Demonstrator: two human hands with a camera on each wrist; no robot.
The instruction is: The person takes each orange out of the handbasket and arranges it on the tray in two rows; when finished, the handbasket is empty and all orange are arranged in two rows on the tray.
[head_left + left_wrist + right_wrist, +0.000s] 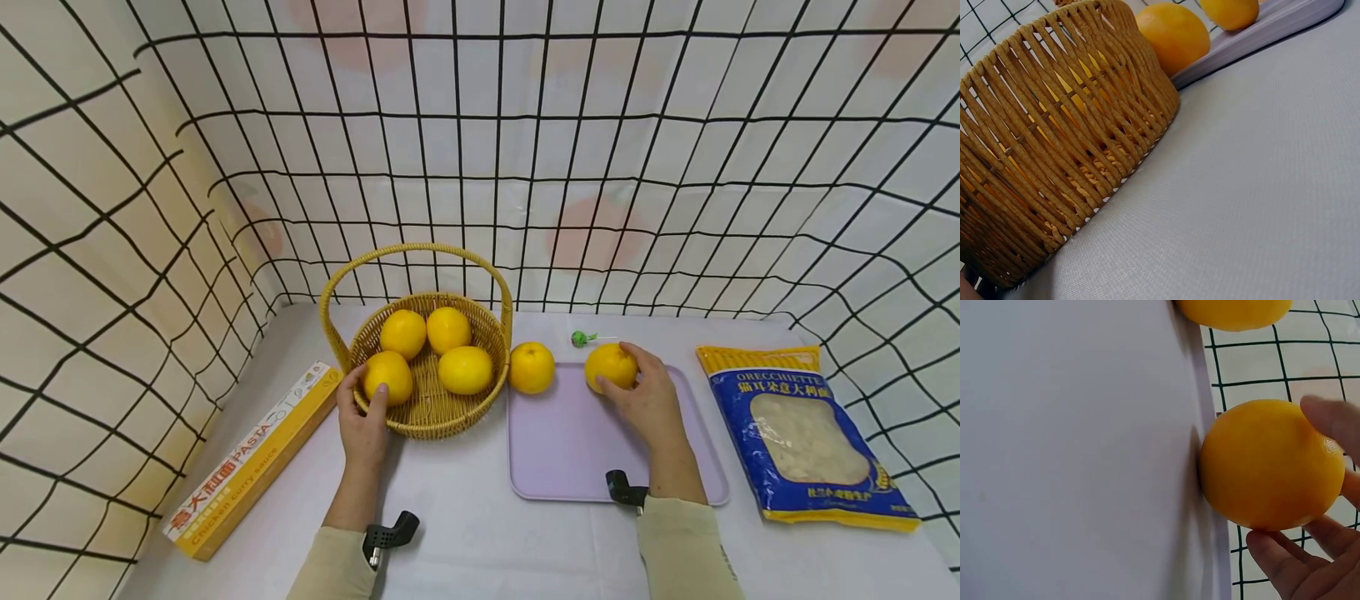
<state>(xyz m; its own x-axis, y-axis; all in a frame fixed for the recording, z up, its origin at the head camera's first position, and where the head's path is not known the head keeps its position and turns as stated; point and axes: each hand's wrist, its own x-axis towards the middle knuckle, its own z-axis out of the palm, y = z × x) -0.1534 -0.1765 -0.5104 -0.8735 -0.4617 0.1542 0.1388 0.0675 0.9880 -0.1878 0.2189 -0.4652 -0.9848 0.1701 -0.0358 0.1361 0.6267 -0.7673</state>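
Observation:
At its left side, a woven basket [431, 425] with a tall hoop handle is held by my left hand [363, 425]. The thumb lies inside against an orange [392, 371], while the other fingers are mostly hidden outside the wall. Also in the basket are two more oranges and an oval, lemon-like yellow fruit [466, 370]. My right hand [648, 396] grips another orange [1272, 465] on the lilac tray [577, 450], thumb on one side and fingers on the other. One more orange [532, 367] rests at the tray's back left corner, beside the basket.
A long pasta box [255, 458] lies slantwise left of the basket. To the right of the tray is a blue and yellow orecchiette bag [810, 442]. Behind the tray lies a green-wrapped lollipop [581, 338]. Black wire grid [480, 179] encloses the back and sides.

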